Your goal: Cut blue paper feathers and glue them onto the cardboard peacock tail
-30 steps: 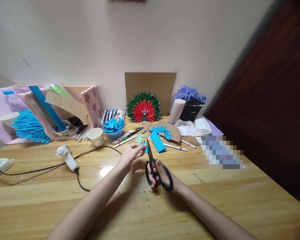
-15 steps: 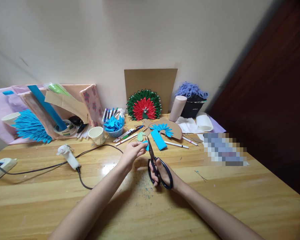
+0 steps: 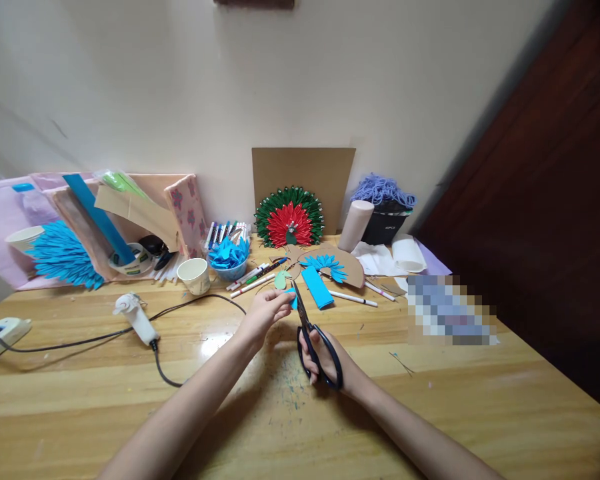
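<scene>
Pinched in my left hand (image 3: pixel 267 316) is a small blue piece (image 3: pixel 293 300), held above the table near its middle. My right hand (image 3: pixel 329 353) grips black-handled scissors (image 3: pixel 306 327), their blades pointing away from me and lying close beside the blue piece. Just beyond the blades is a folded blue strip (image 3: pixel 317 288). Behind it, blue petals (image 3: pixel 329 265) lie on a brown cardboard fan shape (image 3: pixel 351 270). A light green cutout (image 3: pixel 281 279) rests beyond my left fingertips.
A white glue gun (image 3: pixel 139 320) with a black cable lies at left, near a paper cup (image 3: pixel 194 276) and a bowl of blue pieces (image 3: pixel 229 259). Markers (image 3: pixel 353 298) are scattered around. A red and green peacock piece (image 3: pixel 290 220) and a bottle (image 3: pixel 356 225) stand behind.
The view has tilted slightly upward, so the table objects sit a little lower. The scissor handles look closer together than before.
</scene>
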Available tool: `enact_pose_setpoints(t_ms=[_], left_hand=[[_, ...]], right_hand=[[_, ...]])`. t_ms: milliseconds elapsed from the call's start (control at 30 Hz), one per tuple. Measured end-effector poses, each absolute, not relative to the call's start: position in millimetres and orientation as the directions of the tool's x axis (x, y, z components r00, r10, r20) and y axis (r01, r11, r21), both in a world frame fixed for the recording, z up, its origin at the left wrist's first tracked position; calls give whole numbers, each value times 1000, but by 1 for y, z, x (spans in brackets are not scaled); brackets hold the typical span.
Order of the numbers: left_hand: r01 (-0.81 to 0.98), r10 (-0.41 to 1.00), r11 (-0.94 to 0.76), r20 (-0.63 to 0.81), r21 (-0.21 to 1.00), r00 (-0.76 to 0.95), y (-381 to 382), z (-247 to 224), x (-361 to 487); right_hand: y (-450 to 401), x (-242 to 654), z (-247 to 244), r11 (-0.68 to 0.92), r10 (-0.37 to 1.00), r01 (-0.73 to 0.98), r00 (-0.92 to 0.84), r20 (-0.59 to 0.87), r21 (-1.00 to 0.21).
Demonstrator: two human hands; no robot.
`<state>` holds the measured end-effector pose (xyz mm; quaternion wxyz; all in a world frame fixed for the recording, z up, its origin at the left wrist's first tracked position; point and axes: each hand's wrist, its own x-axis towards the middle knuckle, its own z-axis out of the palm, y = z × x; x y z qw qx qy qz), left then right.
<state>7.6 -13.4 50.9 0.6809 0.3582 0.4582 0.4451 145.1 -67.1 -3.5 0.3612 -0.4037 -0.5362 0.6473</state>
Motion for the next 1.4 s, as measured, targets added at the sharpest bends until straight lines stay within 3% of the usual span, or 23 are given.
enact_pose_setpoints(t_ms=[233, 800, 1400], left_hand=[[-319, 937, 340, -288, 885, 200, -13, 49, 7], [-326, 929, 366, -319, 872, 190, -14, 48, 11], [-357, 924, 367, -295, 859, 242, -13, 47, 11]], right_hand=[[-68, 145, 0, -129, 917, 30, -376, -130, -991], [-70, 143, 1, -202, 883, -46, -441, -161, -978], [-73, 141, -4, -146, 912, -42, -393, -118, -988]])
